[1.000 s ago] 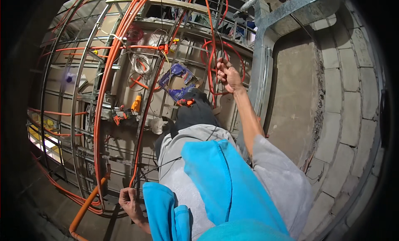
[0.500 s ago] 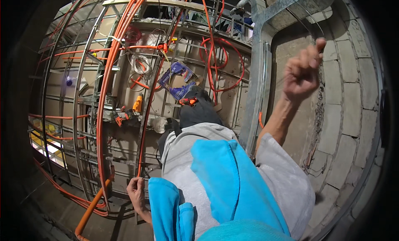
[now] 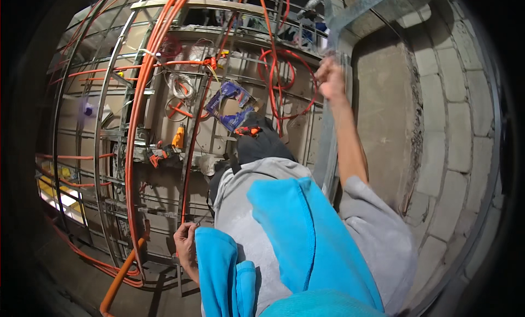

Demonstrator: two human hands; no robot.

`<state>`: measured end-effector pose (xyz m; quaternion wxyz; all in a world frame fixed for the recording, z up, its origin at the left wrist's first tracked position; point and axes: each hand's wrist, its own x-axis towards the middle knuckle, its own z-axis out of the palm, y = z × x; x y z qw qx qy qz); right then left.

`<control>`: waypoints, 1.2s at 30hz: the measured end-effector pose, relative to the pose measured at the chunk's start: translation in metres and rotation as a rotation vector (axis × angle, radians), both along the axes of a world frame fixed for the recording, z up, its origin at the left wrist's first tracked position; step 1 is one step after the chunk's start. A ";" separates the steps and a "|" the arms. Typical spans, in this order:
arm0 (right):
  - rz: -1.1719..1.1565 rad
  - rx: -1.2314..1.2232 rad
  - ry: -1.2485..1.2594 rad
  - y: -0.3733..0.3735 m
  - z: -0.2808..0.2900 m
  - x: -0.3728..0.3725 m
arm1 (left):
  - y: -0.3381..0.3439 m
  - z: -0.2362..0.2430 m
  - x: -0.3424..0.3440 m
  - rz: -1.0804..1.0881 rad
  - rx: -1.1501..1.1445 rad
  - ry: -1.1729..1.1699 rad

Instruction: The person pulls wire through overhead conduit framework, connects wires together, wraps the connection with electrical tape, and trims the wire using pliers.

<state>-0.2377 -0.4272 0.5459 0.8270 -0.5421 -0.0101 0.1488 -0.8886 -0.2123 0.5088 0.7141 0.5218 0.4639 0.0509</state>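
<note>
Looking down past our grey shirt [image 3: 377,235] and a draped turquoise cloth [image 3: 284,224], we see our two bare hands well apart, one at lower left, the other at upper right.

Our left hand [image 3: 187,246] is beside the lower end of a red cable [image 3: 184,207]. From there the cable's long axis runs upward, leaning a little to the right, along a dark metal upright [image 3: 191,136]. The fingers are curled together, but we cannot tell whether they pinch the cable, something thinner, or nothing.

Our right hand [image 3: 332,79] is raised at the end of an outstretched arm [image 3: 350,147] and blurred. Its fingers look bent inward; we cannot tell whether anything is between them. A loose red coil [image 3: 293,117] lies just to its left, so the right hand is nearer the coil and the left hand nearer the straight run.

Behind both is a metal framework over tan panels. A torn blue package [image 3: 237,121] sits between upright and coil; left of the upright are a white cable coil [image 3: 180,86] and a yellow tool [image 3: 179,137]. On the right, past a silvery metal duct [image 3: 330,147], a wall of grey blocks [image 3: 454,136] curves along the fisheye rim.
</note>
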 end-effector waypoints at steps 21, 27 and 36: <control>0.077 -0.079 0.036 -0.008 0.030 -0.076 | -0.026 0.021 0.007 0.034 0.041 0.092; 0.148 -0.148 0.342 -0.021 -0.009 -0.126 | -0.011 -0.010 -0.012 0.063 0.097 0.072; 0.139 0.128 -0.041 -0.033 0.075 -0.172 | -0.009 -0.066 -0.063 0.188 0.193 0.133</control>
